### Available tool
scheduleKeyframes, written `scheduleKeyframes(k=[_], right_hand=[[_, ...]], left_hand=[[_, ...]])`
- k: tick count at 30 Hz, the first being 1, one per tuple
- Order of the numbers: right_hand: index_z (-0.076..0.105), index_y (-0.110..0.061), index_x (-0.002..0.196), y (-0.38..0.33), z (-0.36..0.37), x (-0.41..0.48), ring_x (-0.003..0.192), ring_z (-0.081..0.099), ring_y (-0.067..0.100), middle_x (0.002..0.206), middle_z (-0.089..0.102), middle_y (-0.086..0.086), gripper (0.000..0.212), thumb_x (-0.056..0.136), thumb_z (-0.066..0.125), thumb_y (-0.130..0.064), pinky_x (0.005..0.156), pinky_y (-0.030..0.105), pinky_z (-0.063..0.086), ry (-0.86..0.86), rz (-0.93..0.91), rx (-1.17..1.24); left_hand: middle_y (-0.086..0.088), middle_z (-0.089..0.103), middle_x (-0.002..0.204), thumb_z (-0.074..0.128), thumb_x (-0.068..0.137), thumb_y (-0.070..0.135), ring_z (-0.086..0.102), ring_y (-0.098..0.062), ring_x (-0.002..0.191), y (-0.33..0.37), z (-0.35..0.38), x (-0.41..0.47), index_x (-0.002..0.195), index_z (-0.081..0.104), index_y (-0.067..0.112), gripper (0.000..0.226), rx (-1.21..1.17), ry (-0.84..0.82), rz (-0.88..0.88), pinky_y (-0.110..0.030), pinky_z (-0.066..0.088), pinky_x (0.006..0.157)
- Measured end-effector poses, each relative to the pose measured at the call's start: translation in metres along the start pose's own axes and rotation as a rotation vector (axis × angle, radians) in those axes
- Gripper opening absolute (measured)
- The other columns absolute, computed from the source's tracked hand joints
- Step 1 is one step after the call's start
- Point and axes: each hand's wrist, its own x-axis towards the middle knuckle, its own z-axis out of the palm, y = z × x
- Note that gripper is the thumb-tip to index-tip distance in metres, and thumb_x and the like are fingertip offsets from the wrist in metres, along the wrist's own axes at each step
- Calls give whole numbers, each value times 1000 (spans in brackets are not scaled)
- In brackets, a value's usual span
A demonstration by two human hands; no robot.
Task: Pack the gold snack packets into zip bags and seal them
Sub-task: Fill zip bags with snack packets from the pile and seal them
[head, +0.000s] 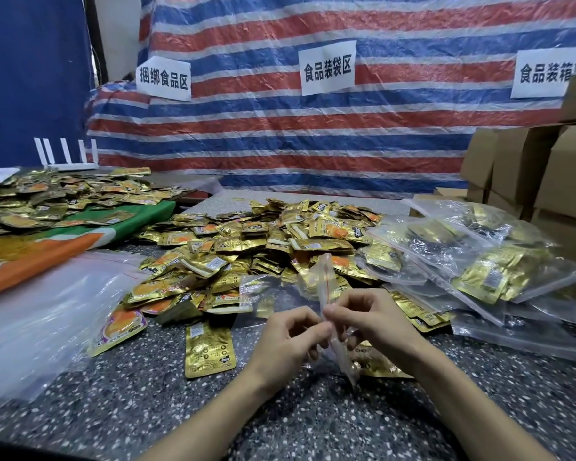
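Left hand (290, 341): nearest the lens, forearm over the speckled tabletop (130, 410); thumb and forefinger pinch the zip bag's edge.
Zip bag (325, 277): clear, with a red line along its zip strip, seen edge-on between the two hands. Upper part rises above the pinch, in front of the pile; lower part trails down toward the tabletop by the right wrist.
Bag contents: possibly gold inside, but the pile shows through the film, so cannot tell.
Right hand (376, 324): thumb and forefinger pinch the same strip, close against the left fingertips; other fingers curled.
Empty bags (40, 311): slack stack of clear bags, far left on the tabletop.
Green and orange cloth (90, 234): behind that stack, carrying a second spread of gold packets (47, 197).
Loose packets (210, 349): one lies flat just left of the left hand; another, orange print up (120, 327), touches the edge of the empty bags.
Main pile (263, 241): gold snack packets heaped mid-table, beyond both hands.
Packet by right wrist (379, 366): flat on the tabletop, partly hidden by the wrist and the bag.
Filled bags (479, 261): clear zip bags with gold packets inside, overlapping, right of the pile.
Cardboard boxes (529, 168): stacked far right, behind the filled bags.
Striped tarp (313, 144): red, blue and white across the back, with paper signs (326, 68) fixed on it.
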Motion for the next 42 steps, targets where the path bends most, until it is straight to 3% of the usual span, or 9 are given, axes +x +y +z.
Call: scheduleKeyframes(k=[9, 15, 20, 23, 25, 28, 34, 39, 42], right_hand=[[65, -14, 63, -4, -8, 0, 52, 53, 9, 61, 60, -1, 30, 75, 78, -38, 46, 19, 40, -46, 66, 170], [55, -19, 54, -4, -29, 0, 50, 42, 14, 52, 48, -2, 32, 76, 76, -8, 45, 19, 38, 260, -7, 36], [62, -16, 88, -8, -18, -3, 65, 53, 20, 94, 60, -1, 20, 80, 80, -12, 53, 34, 47, 378, -395, -364], [76, -24, 101, -13, -18, -7, 114, 59, 5, 136, 55, -17, 24, 87, 65, -40, 86, 18, 52, 128, -553, -498], [77, -22, 99, -14, -22, -8, 121, 57, 5, 130, 61, -20, 30, 88, 58, -43, 93, 17, 48, -46, -445, -547], [73, -22, 83, -11, -25, -8, 81, 62, 0, 87, 67, -25, 14, 86, 60, -25, 68, 14, 47, -31, -389, -635], [57, -21, 67, -4, -36, -4, 55, 45, 2, 59, 53, -15, 13, 79, 52, -22, 55, 22, 34, 212, -394, -623], [45, -18, 55, -5, -39, -4, 54, 38, 8, 52, 42, -10, 22, 69, 42, -34, 54, 31, 30, 276, -412, -515], [46, -15, 54, -4, -39, -3, 54, 38, 8, 52, 42, -10, 25, 68, 41, -36, 54, 31, 31, 285, -414, -499]], left_hand=[[3, 61, 61, 62, 86, 25, 57, -12, 54, 7, -2, 0, 62, 67, 24, 25, -110, 28, 12, -24, 48, 52], [3, 56, 57, 68, 79, 28, 52, -11, 53, 10, -14, 8, 50, 64, 18, 30, -436, 281, -11, -21, 49, 51], [0, 63, 65, 56, 82, 37, 59, -15, 62, 10, -12, 15, 61, 74, 21, 32, -513, 256, -67, -33, 54, 67], [-13, 66, 83, 58, 84, 37, 62, -22, 73, 8, -8, 19, 78, 71, 13, 29, -553, 247, -130, -36, 54, 67], [-13, 70, 83, 56, 86, 35, 67, -20, 68, 10, -8, 22, 79, 73, 9, 31, -597, 249, -135, -29, 54, 55], [-9, 68, 73, 56, 86, 37, 65, -19, 62, 12, -10, 27, 74, 76, 16, 33, -575, 220, -112, -29, 54, 54], [-5, 63, 72, 47, 103, 27, 58, -17, 53, 4, -18, 60, 82, 59, 10, 29, -97, 351, 28, -26, 49, 47], [7, 63, 113, 60, 97, 18, 62, -14, 95, -12, -15, 105, 111, 66, 22, 16, 735, 283, 97, -35, 55, 83], [7, 61, 118, 63, 94, 27, 59, -15, 100, -19, -11, 124, 128, 60, 25, 34, 1062, 222, 37, -33, 45, 79]])
